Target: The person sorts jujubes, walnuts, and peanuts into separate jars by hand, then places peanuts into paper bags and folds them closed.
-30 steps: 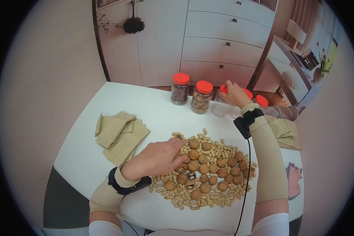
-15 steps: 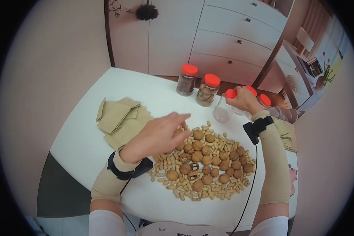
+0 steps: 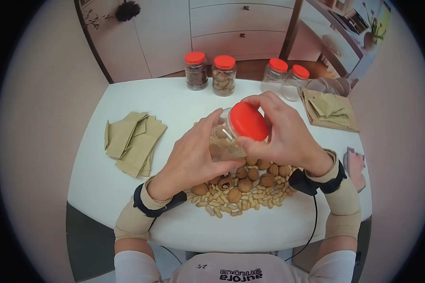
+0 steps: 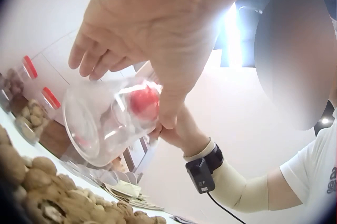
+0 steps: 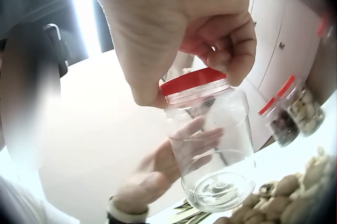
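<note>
A clear, empty plastic jar with a red screw lid is held tilted above the nuts. My right hand grips it by the lid, thumb on one side and fingers on the other. Along the other side of the jar, my left hand is spread, its fingers nearly straight and its thumb stretched under the body. Beneath both hands lies a pile of walnuts mixed with peanuts; part of it is hidden behind them.
Two filled red-lidded jars, one dark inside and one with brown contents, stand at the table's back. Two clear jars stand farther right. Folded paper bags lie left; more brown paper and a pink item lie right.
My right hand has brought the jar from the back row to above the nuts. My left hand has risen from the pile to the jar's side. The head view has shifted.
</note>
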Demonstrator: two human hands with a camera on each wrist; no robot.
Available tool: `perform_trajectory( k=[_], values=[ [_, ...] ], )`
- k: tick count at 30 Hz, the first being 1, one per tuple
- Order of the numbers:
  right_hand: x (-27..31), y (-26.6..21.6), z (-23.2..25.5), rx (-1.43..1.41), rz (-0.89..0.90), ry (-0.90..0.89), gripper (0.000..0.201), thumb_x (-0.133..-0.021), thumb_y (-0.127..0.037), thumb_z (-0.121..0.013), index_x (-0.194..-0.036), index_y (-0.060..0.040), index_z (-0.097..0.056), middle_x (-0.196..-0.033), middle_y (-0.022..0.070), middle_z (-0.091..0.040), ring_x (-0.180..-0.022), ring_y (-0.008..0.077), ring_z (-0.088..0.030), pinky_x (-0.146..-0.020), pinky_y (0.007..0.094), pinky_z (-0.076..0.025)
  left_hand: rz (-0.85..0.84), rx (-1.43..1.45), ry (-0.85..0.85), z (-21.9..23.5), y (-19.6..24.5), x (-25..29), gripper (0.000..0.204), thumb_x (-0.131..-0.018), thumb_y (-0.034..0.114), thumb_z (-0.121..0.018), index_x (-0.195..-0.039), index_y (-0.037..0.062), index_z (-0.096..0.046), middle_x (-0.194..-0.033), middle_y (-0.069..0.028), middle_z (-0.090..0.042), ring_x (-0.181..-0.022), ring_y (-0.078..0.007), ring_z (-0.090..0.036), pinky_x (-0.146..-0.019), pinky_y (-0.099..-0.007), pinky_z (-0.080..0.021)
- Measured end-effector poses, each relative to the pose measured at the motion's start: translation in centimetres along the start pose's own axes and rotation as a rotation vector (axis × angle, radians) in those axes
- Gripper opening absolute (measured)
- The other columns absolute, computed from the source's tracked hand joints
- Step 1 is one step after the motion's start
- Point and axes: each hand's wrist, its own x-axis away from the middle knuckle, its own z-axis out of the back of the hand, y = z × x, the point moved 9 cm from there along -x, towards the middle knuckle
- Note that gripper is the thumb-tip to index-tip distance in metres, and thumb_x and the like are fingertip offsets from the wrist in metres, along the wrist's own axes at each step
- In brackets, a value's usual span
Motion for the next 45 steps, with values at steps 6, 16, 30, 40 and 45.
perform_trajectory(
  k=[6, 16, 30, 40, 45],
  values=[
    [3.0, 0.3, 0.8, -0.336, -0.128, -0.186, 0.064, -0.075, -0.038, -0.073, -0.12, 0.004, -0.055, -0.109, 0.0196, -0.057, -0.086, 0.03, -0.063, -0.074, 0.0358, -0.052, 0.024, 0.154, -0.209, -0.8, 0.3, 0.8, 0.093, -0.065, 0.036, -0.082, -0.139, -0.001, -0.038, -0.126, -0.0236, -0.054, -0.115, -0.0364, -0.056, -0.098, -0.0397, -0.045],
    [14.4, 18.3, 5.5, 0.498, -0.658, -0.125, 0.067, -0.076, -0.037, -0.073, -0.127, 0.0005, -0.052, -0.116, 0.0183, -0.056, -0.099, 0.0351, -0.063, -0.083, 0.0413, -0.053, 0.097, 0.122, -0.182, 4.5, -1.9, 4.5, 0.087, -0.067, 0.03, -0.082, -0.135, -0.0035, -0.041, -0.124, -0.0204, -0.056, -0.117, -0.0301, -0.056, -0.101, -0.0375, -0.042],
    [11.6, 14.9, 3.4, 0.738, -0.461, -0.1, 0.057, -0.078, -0.031, -0.071, -0.124, -0.0003, -0.056, -0.116, 0.0172, -0.058, -0.103, 0.0337, -0.06, -0.089, 0.0406, -0.05, 0.361, -0.123, -0.44, 2.3, -4.9, 13.9, 0.093, -0.067, 0.04, -0.081, -0.138, -0.0032, -0.039, -0.117, -0.0204, -0.061, -0.111, -0.0321, -0.059, -0.093, -0.0381, -0.048],
    [5.9, -0.2, -11.8, 0.178, 0.12, -0.562, 0.048, -0.078, -0.026, -0.073, -0.119, -0.0057, -0.06, -0.105, 0.0099, -0.056, -0.103, 0.028, -0.058, -0.081, 0.0384, -0.051, 0.287, -0.197, -0.34, 1.4, -3.4, 13.3, 0.092, -0.067, 0.038, -0.081, -0.138, -0.0021, -0.039, -0.115, -0.0155, -0.062, -0.109, -0.0319, -0.059, -0.091, -0.038, -0.048],
    [5.4, 0.0, -13.2, 0.214, 0.082, -0.597, 0.042, -0.077, -0.022, -0.073, -0.113, -0.0044, -0.06, -0.103, 0.0104, -0.054, -0.099, 0.0281, -0.059, -0.078, 0.0395, -0.051, 0.237, -0.19, -0.274, 1.1, -3.3, 13.2, 0.089, -0.068, 0.036, -0.082, -0.137, -0.0002, -0.04, -0.109, -0.0135, -0.062, -0.101, -0.0316, -0.059, -0.084, -0.0392, -0.05]
  ],
)
